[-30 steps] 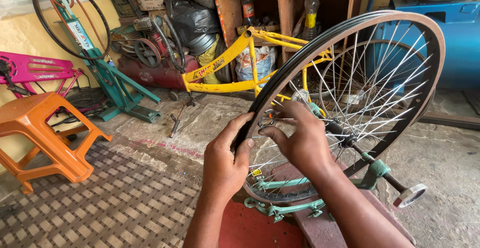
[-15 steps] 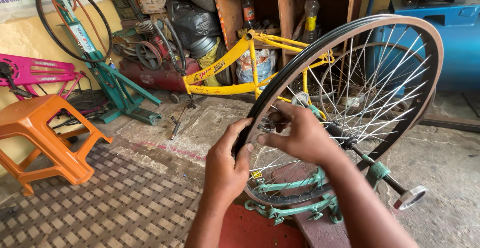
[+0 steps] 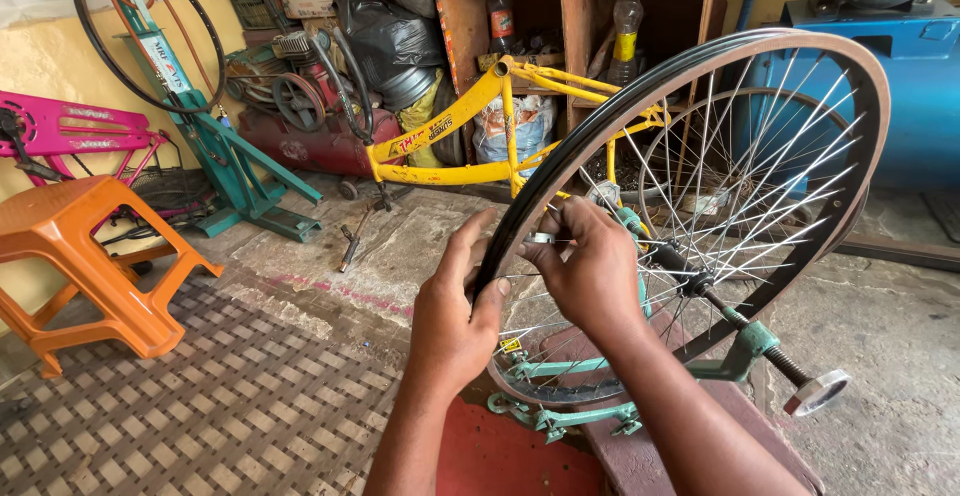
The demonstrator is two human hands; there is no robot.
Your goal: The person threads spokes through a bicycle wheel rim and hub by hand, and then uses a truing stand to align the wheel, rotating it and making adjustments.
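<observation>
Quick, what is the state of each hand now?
Left hand: closed around the black wheel rim.
Right hand: fingers pinched on a small metal tool at a spoke.

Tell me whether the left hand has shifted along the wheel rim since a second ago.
No. The left hand grips the black wheel rim at the same near-edge spot, just above the green truing stand; only the camera shifted slightly.

Both forearms reach forward — left hand [image 3: 455,321] curled in a grasp, right hand [image 3: 590,266] pinching, fingertips together.

Left hand [image 3: 452,318] grips the wheel rim [image 3: 560,171]; right hand [image 3: 590,266] pinches perhaps a spoke tool
</observation>
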